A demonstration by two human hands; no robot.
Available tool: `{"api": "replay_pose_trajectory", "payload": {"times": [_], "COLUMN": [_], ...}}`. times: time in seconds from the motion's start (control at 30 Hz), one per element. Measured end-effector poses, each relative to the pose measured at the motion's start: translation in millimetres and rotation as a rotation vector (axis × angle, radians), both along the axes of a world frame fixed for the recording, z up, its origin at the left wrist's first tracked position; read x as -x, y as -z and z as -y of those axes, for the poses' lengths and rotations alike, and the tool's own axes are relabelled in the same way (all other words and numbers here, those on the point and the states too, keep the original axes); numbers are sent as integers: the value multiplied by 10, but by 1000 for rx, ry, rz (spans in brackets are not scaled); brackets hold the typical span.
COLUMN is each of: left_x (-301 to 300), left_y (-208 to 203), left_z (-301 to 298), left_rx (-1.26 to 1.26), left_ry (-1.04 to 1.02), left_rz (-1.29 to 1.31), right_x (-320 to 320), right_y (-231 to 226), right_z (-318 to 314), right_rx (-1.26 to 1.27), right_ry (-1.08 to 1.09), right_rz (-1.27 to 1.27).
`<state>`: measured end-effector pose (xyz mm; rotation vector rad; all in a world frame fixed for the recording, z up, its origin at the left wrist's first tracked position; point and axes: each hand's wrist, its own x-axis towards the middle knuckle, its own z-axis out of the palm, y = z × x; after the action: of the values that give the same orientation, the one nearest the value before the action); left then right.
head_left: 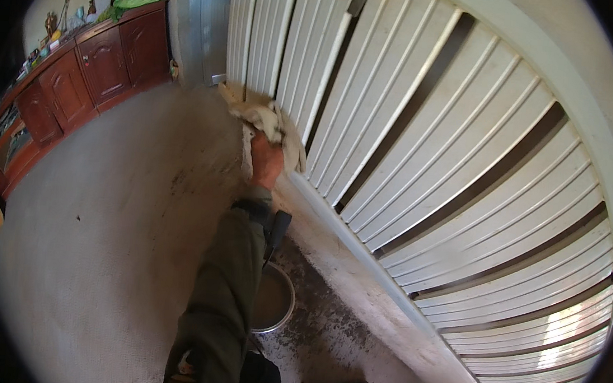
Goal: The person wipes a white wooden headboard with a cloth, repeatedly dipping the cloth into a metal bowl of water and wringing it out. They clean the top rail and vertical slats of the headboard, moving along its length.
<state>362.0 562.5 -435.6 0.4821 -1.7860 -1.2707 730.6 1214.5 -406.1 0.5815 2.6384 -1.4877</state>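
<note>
- Gripping a beige cloth (260,116), the left hand (267,162) reaches forward, its fingers closed around the bunched fabric.
- The cloth sits just ahead of the knuckles, against the foot of a white ribbed panel (406,120) that rises to the hand's right.
- Its long axis slants: one end points forward and left of the fingers, the other hangs back to the right, beside the hand, along the panel's lower edge.
- The folds are crumpled, so no clear corner shows; the fingertips are buried in the fabric, and how many fingers press into it is hard to make out.
- Behind the hand come a dark cuff and an olive sleeve (220,285), cut off by the lower edge; a black object (279,229) juts out right of the wrist.
- Nearer the body than the hand, a round bucket (290,313) stands just right of the forearm, which hides its left part; what it contains is too murky to tell.
- Well left of the hand, beyond the grey floor (120,177), stand red-brown cabinets (104,67), with small items on top too blurred to name.
- Far behind the hand, to the right, a dark shape at the lower edge is unclear; the right hand's state cannot be told.
</note>
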Motion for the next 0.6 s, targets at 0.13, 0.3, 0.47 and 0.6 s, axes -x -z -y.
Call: {"api": "replay_pose_trajectory", "payload": {"times": [0.13,0.3,0.47,0.6], "left_x": [147,-151,-296,-69], "left_y": [264,54,-966,-1849], "left_z": [-112,-474,-679,-575], "left_rx": [-231,-181,-89,102], "left_ry": [240,268,428,365], "left_rz": [-326,-166,-370,-476], "right_x": [-36,-69,-65,-25], "right_y": [-5,22,43,-6], "right_z": [0,-51,-51,17], "right_rx": [77,123,54,22], "right_ry": [22,32,-12,-10], "right_rz": [-39,-18,-45,-33]}}
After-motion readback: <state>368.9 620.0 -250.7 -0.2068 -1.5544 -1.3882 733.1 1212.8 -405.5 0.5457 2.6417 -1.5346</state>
